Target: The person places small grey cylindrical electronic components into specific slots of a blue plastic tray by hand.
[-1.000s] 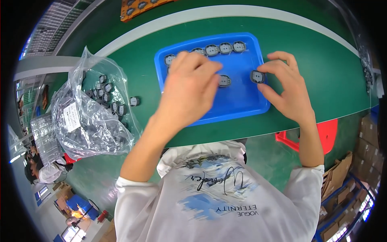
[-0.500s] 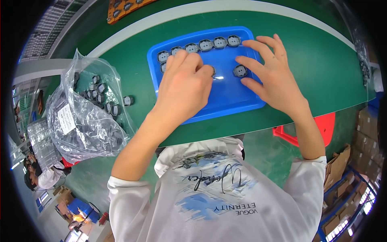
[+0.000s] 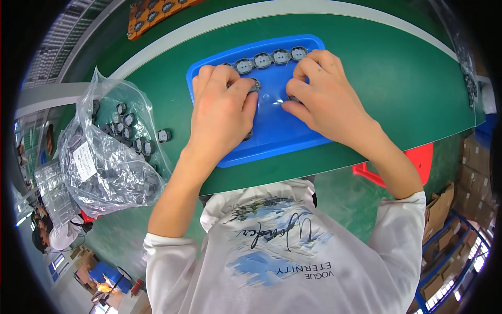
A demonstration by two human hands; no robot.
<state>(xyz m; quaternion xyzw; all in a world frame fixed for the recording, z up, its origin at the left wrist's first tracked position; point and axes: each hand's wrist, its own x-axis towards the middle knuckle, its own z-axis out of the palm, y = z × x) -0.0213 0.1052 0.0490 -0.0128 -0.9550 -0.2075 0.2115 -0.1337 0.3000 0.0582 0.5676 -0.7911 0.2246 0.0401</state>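
A blue tray (image 3: 272,149) lies on the green table, with a row of small grey plastic housings (image 3: 262,60) along its far edge. My left hand (image 3: 217,107) is over the tray's left side, thumb and fingers closed on a grey housing (image 3: 254,85) that shows at the fingertips. Another housing (image 3: 248,136) peeks out beneath that hand, mostly covered. On the right side of the tray, my right hand (image 3: 329,99) pinches a grey housing (image 3: 294,98), largely hidden by its fingers.
Left of the tray sits an open clear plastic bag (image 3: 115,172) full of the same housings. One loose housing (image 3: 164,135) lies between bag and tray. Beyond the white rail is an orange rack (image 3: 151,18) of parts. A red stool (image 3: 418,159) stands by the table's near edge.
My right hand was spread around the housing on the tray's right; its fingers have now closed on it and moved it left. My left hand has shifted slightly left.
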